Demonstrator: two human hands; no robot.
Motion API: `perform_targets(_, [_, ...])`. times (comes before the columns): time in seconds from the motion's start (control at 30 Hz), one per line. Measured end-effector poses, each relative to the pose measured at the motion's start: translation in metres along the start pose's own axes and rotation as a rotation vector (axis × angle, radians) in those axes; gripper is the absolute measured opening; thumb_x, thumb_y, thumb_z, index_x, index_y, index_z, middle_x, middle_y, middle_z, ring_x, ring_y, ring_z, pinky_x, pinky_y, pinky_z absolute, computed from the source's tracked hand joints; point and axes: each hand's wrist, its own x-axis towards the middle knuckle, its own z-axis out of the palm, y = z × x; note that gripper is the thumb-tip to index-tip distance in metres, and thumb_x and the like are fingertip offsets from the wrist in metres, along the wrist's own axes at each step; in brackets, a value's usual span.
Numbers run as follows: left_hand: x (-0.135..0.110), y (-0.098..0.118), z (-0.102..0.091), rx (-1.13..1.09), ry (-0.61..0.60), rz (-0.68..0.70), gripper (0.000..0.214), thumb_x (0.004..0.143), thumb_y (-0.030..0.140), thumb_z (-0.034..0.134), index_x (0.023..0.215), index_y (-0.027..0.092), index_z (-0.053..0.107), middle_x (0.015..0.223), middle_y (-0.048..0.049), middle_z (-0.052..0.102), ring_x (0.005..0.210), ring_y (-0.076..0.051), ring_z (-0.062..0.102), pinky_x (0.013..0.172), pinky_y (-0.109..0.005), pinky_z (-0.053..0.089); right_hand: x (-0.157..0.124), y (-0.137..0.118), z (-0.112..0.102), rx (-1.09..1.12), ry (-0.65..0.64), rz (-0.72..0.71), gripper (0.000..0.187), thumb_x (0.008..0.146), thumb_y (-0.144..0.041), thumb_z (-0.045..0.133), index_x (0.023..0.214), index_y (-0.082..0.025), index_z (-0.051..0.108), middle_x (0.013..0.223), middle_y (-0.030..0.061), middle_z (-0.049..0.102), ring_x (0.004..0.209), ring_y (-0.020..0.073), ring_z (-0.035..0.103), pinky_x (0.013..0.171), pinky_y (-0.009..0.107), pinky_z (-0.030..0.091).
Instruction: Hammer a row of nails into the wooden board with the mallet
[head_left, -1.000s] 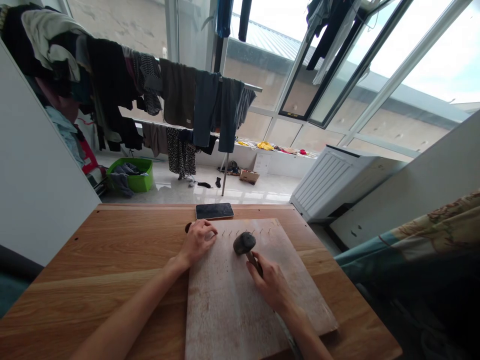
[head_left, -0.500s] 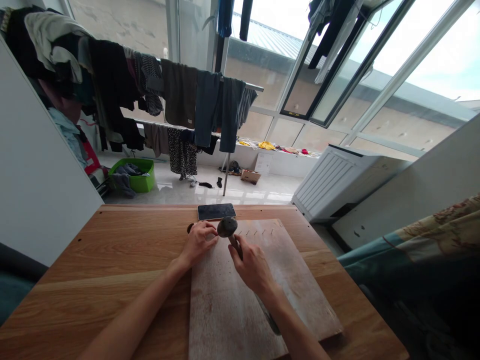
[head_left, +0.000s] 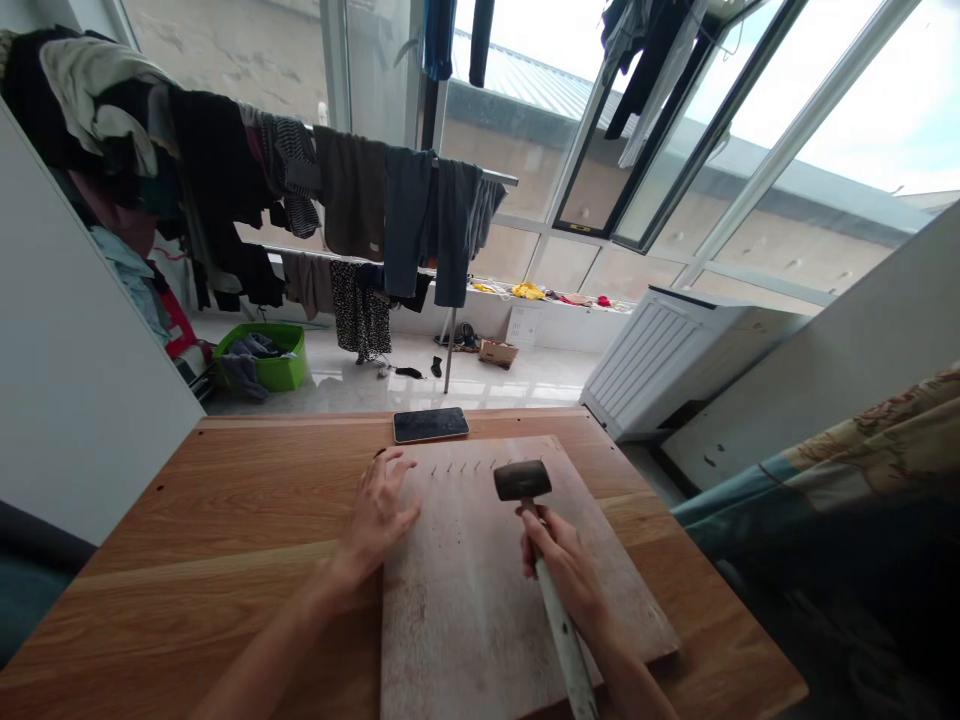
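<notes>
Grips the pale handle of a black-headed hammer (head_left: 523, 481) in the closed right hand (head_left: 568, 572), head over the worn pale wooden board (head_left: 457, 610), just beside the right end of a row of small nails (head_left: 480, 465). Rests the left hand (head_left: 379, 505) open and empty, fingers spread, on the board's left edge near the nails. Has bare brown wooden counter (head_left: 225, 520) to the left and a dark flat phone (head_left: 430, 425) by the far edge. Beyond, on the floor, a green plastic tub (head_left: 281, 365) with crumpled clothes inside.
</notes>
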Motion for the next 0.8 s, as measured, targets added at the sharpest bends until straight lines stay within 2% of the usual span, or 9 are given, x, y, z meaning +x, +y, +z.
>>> perform_targets(0.1, [-0.042,0.007,-0.009,0.068,-0.025,-0.016,0.038,0.087,0.029,0.058,0.124,0.023,0.056,0.141,-0.0130,0.047,0.127,-0.032,0.053,0.104,-0.051,0.047,-0.005,0.016,-0.018,-0.121,0.053,0.063,0.046,0.086,-0.067,0.045,0.072,-0.023,0.049,0.056,-0.0017,0.057,0.045,0.0162,0.058,0.042,0.025,0.042])
perform_targets(0.23, [-0.104,0.020,-0.022,0.128,-0.069,0.033,0.042,0.092,0.032,0.053,0.133,0.028,0.050,0.148,-0.0104,0.044,0.131,-0.030,0.052,0.104,-0.049,0.051,-0.012,0.019,-0.031,-0.275,0.075,0.048,0.043,0.091,-0.061,0.043,0.084,-0.022,0.059,0.055,-0.0012,0.058,0.045,0.0192,0.060,0.040,0.027,0.042])
perform_targets(0.3, [-0.127,0.028,-0.028,0.153,-0.068,0.076,0.042,0.091,0.032,0.055,0.133,0.032,0.051,0.147,-0.0077,0.048,0.130,-0.029,0.054,0.100,-0.045,0.055,-0.021,0.023,-0.039,-0.390,0.166,-0.035,0.041,0.093,-0.056,0.041,0.094,-0.021,0.063,0.065,0.0024,0.064,0.058,0.0219,0.066,0.054,0.032,0.052])
perform_targets(0.37, [-0.142,0.037,-0.030,0.161,-0.052,0.105,0.043,0.089,0.031,0.056,0.132,0.033,0.052,0.145,-0.0076,0.050,0.127,-0.028,0.057,0.098,-0.042,0.057,-0.031,0.036,-0.052,-0.573,0.312,-0.165,0.041,0.095,-0.053,0.041,0.103,-0.020,0.065,0.088,0.0090,0.071,0.084,0.0258,0.070,0.079,0.039,0.055])
perform_targets(0.43, [-0.148,0.048,-0.029,0.155,-0.058,0.129,0.044,0.086,0.029,0.059,0.130,0.032,0.053,0.142,-0.0084,0.052,0.124,-0.028,0.059,0.096,-0.040,0.058,-0.040,0.058,-0.069,-0.766,0.438,-0.272,0.047,0.095,-0.053,0.040,0.117,-0.020,0.064,0.120,0.0141,0.067,0.116,0.0309,0.060,0.100,0.047,0.046])
perform_targets(0.5, [-0.148,0.059,-0.026,0.147,-0.077,0.159,0.046,0.083,0.028,0.062,0.128,0.032,0.054,0.139,-0.0090,0.054,0.124,-0.029,0.059,0.096,-0.040,0.059,-0.044,0.084,-0.088,-0.932,0.490,-0.279,0.055,0.095,-0.055,0.036,0.130,-0.019,0.059,0.139,0.0143,0.057,0.135,0.0346,0.045,0.110,0.054,0.036])
perform_targets(0.57, [-0.145,0.070,-0.021,0.132,-0.087,0.178,0.046,0.081,0.028,0.064,0.126,0.032,0.055,0.137,-0.0097,0.056,0.126,-0.031,0.057,0.097,-0.042,0.058,-0.043,0.108,-0.109,-1.010,0.481,-0.219,0.060,0.096,-0.055,0.031,0.135,-0.017,0.056,0.141,0.0143,0.055,0.138,0.0341,0.042,0.112,0.054,0.034])
perform_targets(0.67, [-0.137,0.088,-0.008,0.070,-0.129,0.173,0.045,0.080,0.026,0.065,0.124,0.031,0.055,0.135,-0.0114,0.055,0.127,-0.032,0.056,0.098,-0.044,0.058,-0.037,0.133,-0.141,-1.031,0.455,-0.157,0.063,0.095,-0.055,0.027,0.140,-0.018,0.053,0.140,0.0145,0.057,0.134,0.0317,0.048,0.108,0.051,0.039])
perform_targets(0.8, [-0.118,0.117,0.017,-0.050,-0.233,0.164,0.048,0.077,0.024,0.067,0.124,0.028,0.055,0.142,-0.0148,0.049,0.131,-0.034,0.052,0.102,-0.048,0.054,-0.027,0.149,-0.188,-1.062,0.579,-0.195,0.066,0.092,-0.057,0.026,0.133,-0.017,0.060,0.137,0.0178,0.059,0.129,0.0349,0.052,0.101,0.050,0.046])
